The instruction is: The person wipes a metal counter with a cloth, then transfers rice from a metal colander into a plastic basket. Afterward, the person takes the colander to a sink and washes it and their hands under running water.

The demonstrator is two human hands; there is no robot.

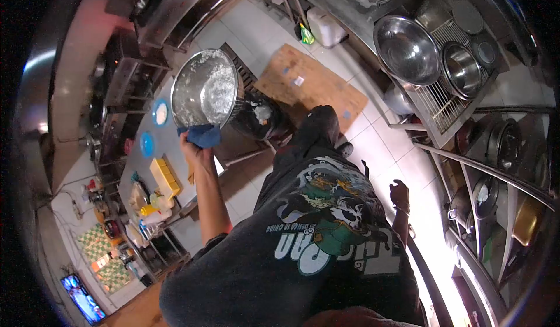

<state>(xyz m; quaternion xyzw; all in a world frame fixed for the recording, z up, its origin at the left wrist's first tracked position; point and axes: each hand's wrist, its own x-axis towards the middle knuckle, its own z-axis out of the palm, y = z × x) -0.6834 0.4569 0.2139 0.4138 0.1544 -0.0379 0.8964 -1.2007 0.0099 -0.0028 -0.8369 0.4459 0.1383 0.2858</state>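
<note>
My left hand (199, 149) is closed round a folded blue cloth (205, 136), pressed against the near rim of a large metal pot (192, 88). White residue coats parts of the pot's inside, and its mouth is tilted toward me. It is at the edge of a steel table (137, 166); whether it rests there I cannot tell. Beside it stands a black-lined bin (271, 120) with something white on top. My right hand (399, 194) hangs by my side in shadow, with nothing visible in it and its fingers apart.
Blue plates (147, 144) and a yellow tray (164, 178) lie on the table. Flattened cardboard (309, 85) covers part of the tiled floor. To the right, a large steel bowl (406, 50) and a steel pot (462, 70) sit on a wire rack (431, 102), with shelves of pans below.
</note>
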